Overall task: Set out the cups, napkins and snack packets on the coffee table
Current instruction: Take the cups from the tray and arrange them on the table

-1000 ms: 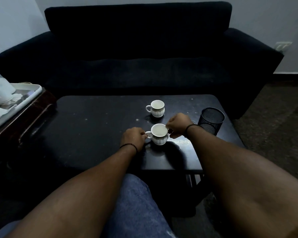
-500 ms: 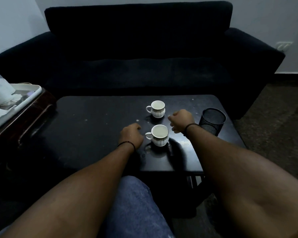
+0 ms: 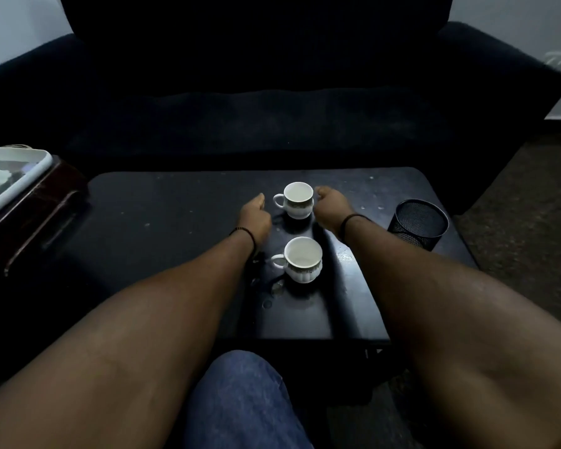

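Note:
Two white ribbed cups stand on the dark coffee table point(image 3: 162, 222), handles pointing left. The near cup point(image 3: 303, 259) stands free between my forearms. Both my hands flank the far cup point(image 3: 298, 199). My left hand point(image 3: 256, 215) is loosely curled a little short of that cup's handle and holds nothing. My right hand point(image 3: 332, 205) reaches the cup's right side with its fingertips. Its fingers are hidden behind the back of the hand, so a grip does not show. No napkins or snack packets lie on the table.
A black mesh holder point(image 3: 416, 223) stands near the table's right edge. A white tray point(image 3: 30, 170) with white items sits on a brown side table at the left. A dark sofa runs behind the table. My knee in jeans is below the front edge.
Both hands let go of the near cup and moved forward to either side of the far cup. The near cup stays where it was set down.

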